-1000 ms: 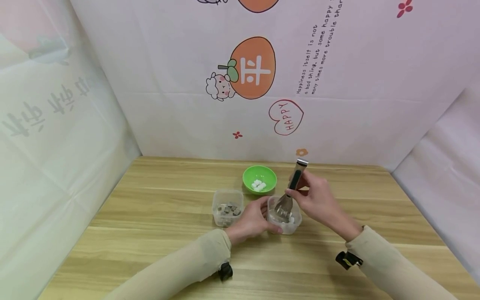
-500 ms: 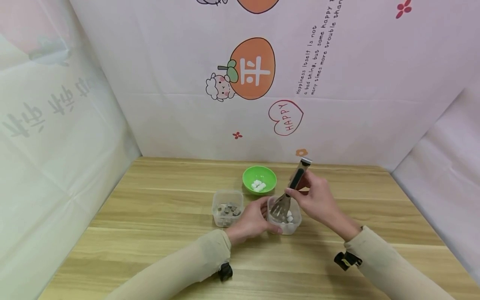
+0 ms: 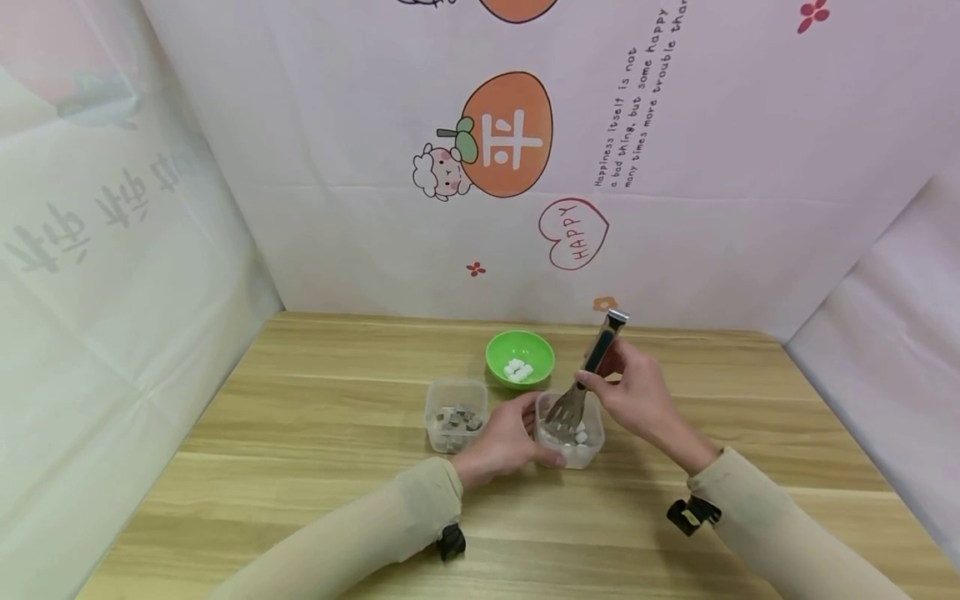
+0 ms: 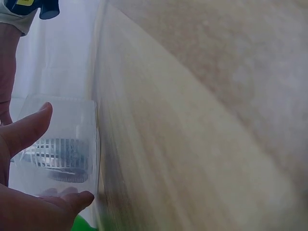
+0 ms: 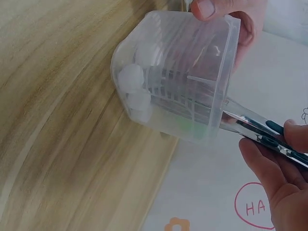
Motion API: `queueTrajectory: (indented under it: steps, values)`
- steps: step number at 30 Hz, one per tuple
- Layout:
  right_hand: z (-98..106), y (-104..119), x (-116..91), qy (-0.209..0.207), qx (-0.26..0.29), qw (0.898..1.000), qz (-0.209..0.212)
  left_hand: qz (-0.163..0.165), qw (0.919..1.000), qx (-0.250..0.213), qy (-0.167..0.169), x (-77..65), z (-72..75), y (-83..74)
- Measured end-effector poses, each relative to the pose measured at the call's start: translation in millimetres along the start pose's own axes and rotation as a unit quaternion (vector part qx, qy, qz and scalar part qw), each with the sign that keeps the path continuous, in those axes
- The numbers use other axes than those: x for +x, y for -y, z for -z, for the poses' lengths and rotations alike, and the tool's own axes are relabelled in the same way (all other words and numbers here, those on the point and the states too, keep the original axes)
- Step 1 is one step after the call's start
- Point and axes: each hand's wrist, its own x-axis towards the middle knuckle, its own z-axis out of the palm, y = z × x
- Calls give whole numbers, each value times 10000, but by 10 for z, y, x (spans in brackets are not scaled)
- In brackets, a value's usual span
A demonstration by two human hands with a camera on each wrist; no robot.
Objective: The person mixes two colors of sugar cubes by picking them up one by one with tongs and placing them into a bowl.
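My right hand (image 3: 637,396) grips metal tongs (image 3: 598,352) with dark handle grips and slotted ends, pointing down into a small clear plastic container (image 3: 576,460). My left hand (image 3: 506,442) holds that container from its left side, thumb at the front and fingers behind. In the right wrist view, several white marshmallow-like pieces (image 5: 131,78) lie at the bottom of the container, beside the tongs' ends. Their ends overlap part of the contents, so what lies between them is partly hidden. The left wrist view shows the slotted tongs end (image 4: 60,154) through the clear wall.
Behind the container stands a green bowl (image 3: 510,343) with several white pieces (image 3: 517,370) in it. Left of my left hand, a second clear container (image 3: 456,390) holds several grey metallic cubes (image 3: 459,419). A printed cloth (image 3: 360,250) hangs at the table's back edge.
The tongs' upper end has leaned to the right, and their slotted ends have shifted left and turned inside the container. More white pieces show beside them. My left hand keeps its hold.
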Motion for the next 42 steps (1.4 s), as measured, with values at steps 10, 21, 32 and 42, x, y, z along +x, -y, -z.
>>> queueTrajectory:
  steps: [10,21,32,42]
  values:
    - [-7,-11,15,-91,-16,9999,77,-14,10000,-44,-21,3,-9,-19]
    - [75,-11,50,-332,19,9994,-114,1,10000,-92,5,-11,-5,-2]
    - [250,117,102,-325,710,9964,-319,26,9999,-128,-10,-2,-8,8]
    - [389,241,176,-338,783,9956,-398,13,9999,-168,15,-3,-8,-6]
